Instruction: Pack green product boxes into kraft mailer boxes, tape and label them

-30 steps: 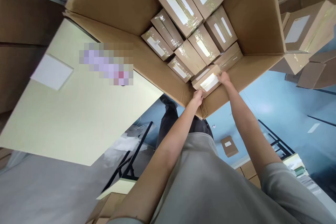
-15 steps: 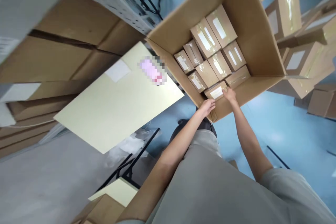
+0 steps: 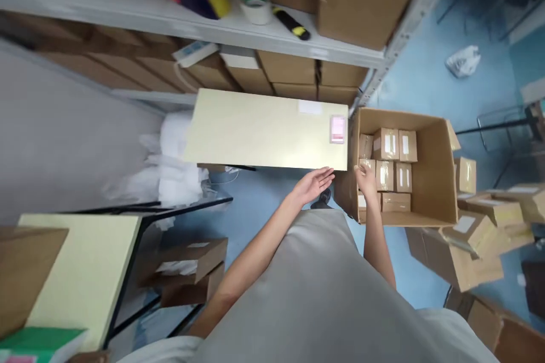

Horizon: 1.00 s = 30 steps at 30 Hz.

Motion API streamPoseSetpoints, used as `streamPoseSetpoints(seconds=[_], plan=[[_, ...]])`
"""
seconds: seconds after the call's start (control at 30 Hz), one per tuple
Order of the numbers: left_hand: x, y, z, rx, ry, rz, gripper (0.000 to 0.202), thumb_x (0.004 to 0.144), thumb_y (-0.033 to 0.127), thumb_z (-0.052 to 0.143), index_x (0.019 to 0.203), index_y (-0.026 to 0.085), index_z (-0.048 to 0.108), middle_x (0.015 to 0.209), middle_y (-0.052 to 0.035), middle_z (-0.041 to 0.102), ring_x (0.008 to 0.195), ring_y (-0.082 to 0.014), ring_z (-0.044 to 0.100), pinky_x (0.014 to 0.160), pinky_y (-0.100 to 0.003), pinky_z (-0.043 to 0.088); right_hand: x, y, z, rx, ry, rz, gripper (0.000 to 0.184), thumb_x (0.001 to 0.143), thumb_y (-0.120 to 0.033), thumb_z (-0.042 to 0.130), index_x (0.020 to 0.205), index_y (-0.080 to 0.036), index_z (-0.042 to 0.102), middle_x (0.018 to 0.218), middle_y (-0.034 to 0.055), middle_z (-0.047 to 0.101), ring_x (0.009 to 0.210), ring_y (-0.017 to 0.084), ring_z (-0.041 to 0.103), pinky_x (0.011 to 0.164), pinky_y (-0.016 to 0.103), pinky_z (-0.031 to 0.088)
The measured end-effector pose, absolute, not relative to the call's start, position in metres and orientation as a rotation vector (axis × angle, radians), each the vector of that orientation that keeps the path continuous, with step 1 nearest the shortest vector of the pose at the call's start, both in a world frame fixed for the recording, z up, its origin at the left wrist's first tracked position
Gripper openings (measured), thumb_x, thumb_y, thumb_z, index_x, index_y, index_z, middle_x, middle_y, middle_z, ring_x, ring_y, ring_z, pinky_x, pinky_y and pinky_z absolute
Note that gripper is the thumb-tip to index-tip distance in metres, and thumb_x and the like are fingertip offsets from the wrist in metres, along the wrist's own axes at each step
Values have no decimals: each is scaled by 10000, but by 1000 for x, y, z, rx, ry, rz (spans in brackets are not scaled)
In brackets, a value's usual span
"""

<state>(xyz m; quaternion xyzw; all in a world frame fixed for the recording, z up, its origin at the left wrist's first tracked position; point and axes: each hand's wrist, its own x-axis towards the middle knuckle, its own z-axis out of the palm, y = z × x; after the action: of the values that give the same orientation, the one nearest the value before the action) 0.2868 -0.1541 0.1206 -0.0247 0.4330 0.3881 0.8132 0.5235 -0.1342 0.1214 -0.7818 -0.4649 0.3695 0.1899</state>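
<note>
My left hand (image 3: 315, 184) is open and empty, fingers stretched out and palm turned up, just off the front edge of the pale yellow table (image 3: 255, 130). To its right, my right hand (image 3: 367, 181) has its fingers curled at the near-left rim of a large open cardboard box (image 3: 434, 173). They seem to grip that rim. Inside the box are rows of small taped cartons (image 3: 385, 174) with white labels, some partly covered by my right hand and forearm. A pink-and-white item (image 3: 338, 129), blurred out, lies at the table's right end beside a white paper (image 3: 310, 106).
A metal shelf (image 3: 340, 51) behind the table holds brown boxes, a tape roll (image 3: 255, 5) and a black-and-yellow cutter (image 3: 292, 22). More taped cartons (image 3: 485, 210) are piled at the right. White plastic wrapping (image 3: 181, 159) hangs at the left.
My view has turned, so the table now lies straight ahead and the large box to the right. My left hand has left the box and opened; my right hand has shifted from a small carton to the rim.
</note>
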Motion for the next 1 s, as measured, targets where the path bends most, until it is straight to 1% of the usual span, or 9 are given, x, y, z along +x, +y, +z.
streamPoseSetpoints(seconds=[0.2, 0.37, 0.43, 0.5, 0.6, 0.7, 0.8, 0.87, 1.0], plan=[[161, -233, 137, -272, 895, 1190, 145, 905, 119, 768, 1018, 199, 811, 1294, -142, 847, 1268, -270, 796, 1203, -410, 573, 365, -149, 147, -1830, -1765, 1167, 609, 1070, -680, 611, 1446, -227, 764, 1529, 182, 788, 1381, 324, 802, 1266, 505, 564], [69, -297, 141, -424, 832, 1522, 309, 795, -5, 741, 1000, 225, 765, 1219, -90, 854, 1230, -233, 805, 1239, -402, 546, 234, -186, 148, -1482, -2100, 1307, 670, 1045, -744, 576, 1447, -243, 768, 1495, 176, 808, 1401, 355, 790, 1239, 548, 602], [35, -327, 142, -466, 803, 1657, 263, 823, 49, 768, 1015, 229, 765, 1216, -98, 851, 1241, -247, 803, 1244, -418, 546, 185, -206, 147, -1314, -2210, 1366, 708, 1031, -766, 568, 1436, -223, 774, 1507, 194, 798, 1412, 367, 782, 1240, 550, 605], [8, -361, 141, -492, 788, 1789, 178, 870, 170, 818, 1028, 231, 764, 1222, -121, 846, 1270, -283, 797, 1244, -457, 554, 141, -227, 148, -1152, -2314, 1424, 747, 1024, -786, 551, 1431, -201, 776, 1514, 211, 790, 1424, 366, 775, 1242, 538, 607], [-22, -416, 138, -555, 786, 1977, 190, 866, 258, 864, 1015, 233, 749, 1219, -140, 838, 1298, -316, 789, 1251, -494, 556, 80, -259, 149, -962, -2452, 1494, 770, 1011, -811, 543, 1411, -200, 787, 1501, 214, 796, 1439, 365, 765, 1243, 537, 609], [-43, -470, 132, -699, 743, 2145, 206, 844, 213, 845, 1025, 233, 751, 1222, -135, 834, 1309, -304, 782, 1256, -478, 556, 28, -292, 149, -799, -2563, 1558, 743, 985, -807, 580, 1370, -212, 804, 1463, 204, 817, 1436, 380, 766, 1258, 562, 594], [-63, -521, 126, -914, 622, 2301, 239, 833, 118, 761, 1041, 235, 756, 1262, -110, 831, 1323, -255, 773, 1227, -404, 574, -15, -325, 148, -629, -2661, 1627, 681, 985, -766, 603, 1337, -221, 812, 1448, 197, 826, 1431, 388, 768, 1265, 569, 583], [-78, -554, 123, -1048, 569, 2395, 262, 851, 95, 719, 1068, 237, 758, 1320, -108, 823, 1366, -239, 753, 1199, -365, 588, -42, -346, 147, -524, -2746, 1663, 627, 1000, -730, 608, 1325, -235, 813, 1450, 185, 828, 1430, 385, 770, 1259, 568, 586], [-112, -616, 118, -1263, 568, 2551, 375, 895, 102, 671, 1232, 238, 761, 1376, -123, 814, 1430, -248, 727, 1143, -368, 635, -101, -388, 147, -318, -2980, 1649, 521, 1066, -627, 592, 1362, -256, 805, 1467, 142, 828, 1432, 344, 773, 1275, 529, 568]])
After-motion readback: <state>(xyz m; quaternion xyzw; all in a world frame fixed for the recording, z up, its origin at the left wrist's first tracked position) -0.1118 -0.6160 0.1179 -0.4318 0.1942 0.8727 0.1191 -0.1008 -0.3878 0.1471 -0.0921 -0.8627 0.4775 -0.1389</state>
